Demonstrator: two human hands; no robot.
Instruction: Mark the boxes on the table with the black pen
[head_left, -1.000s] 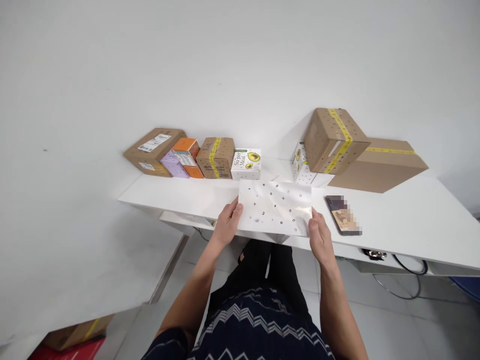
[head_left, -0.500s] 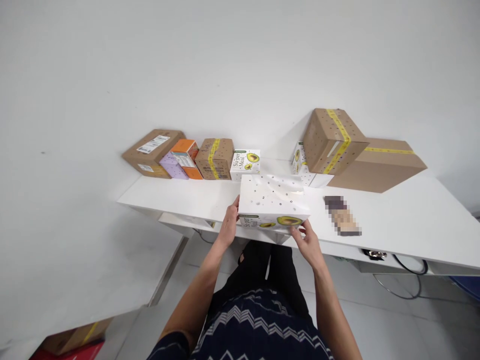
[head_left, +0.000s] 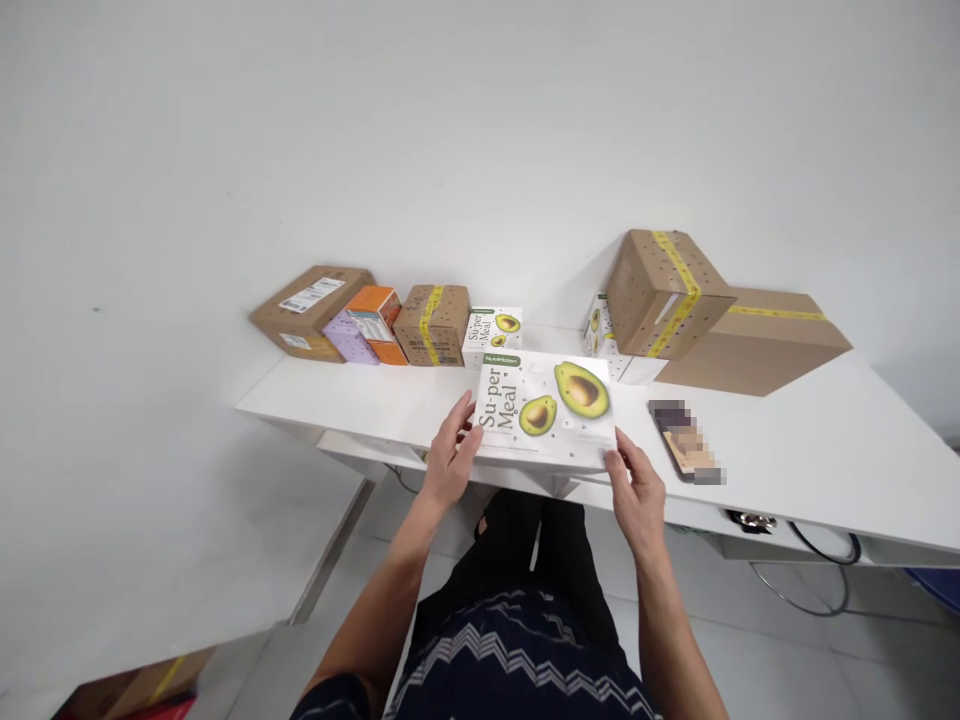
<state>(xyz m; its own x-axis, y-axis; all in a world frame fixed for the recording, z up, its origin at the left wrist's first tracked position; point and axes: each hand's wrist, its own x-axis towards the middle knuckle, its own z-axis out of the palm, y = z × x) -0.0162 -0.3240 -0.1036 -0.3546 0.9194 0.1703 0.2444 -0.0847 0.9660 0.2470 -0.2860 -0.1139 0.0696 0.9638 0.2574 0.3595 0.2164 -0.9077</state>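
Note:
A white cardboard box (head_left: 544, 400) printed with "Su-per Meal" and two avocado halves is at the front edge of the white table, its printed face turned up. My left hand (head_left: 450, 450) grips the box's left end. At the opposite end, my right hand (head_left: 636, 490) holds the lower right corner, thumb toward the front. Behind it stands a smaller-looking white box (head_left: 493, 330) with the same avocado print. The underside of the held box is hidden, so I cannot tell whether it touches the table.
Against the wall on the left are a brown carton (head_left: 311, 310), a purple box (head_left: 351, 338), an orange box (head_left: 377, 312) and a taped carton (head_left: 433, 325). Rightward, a taped carton (head_left: 667, 290) rests beside a larger one (head_left: 757, 345). A phone (head_left: 684, 440) lies on the table (head_left: 810, 440).
The white box has been tipped so that its avocado-printed side, earlier facing me, now faces up. Both hands have shifted their hold at its ends.

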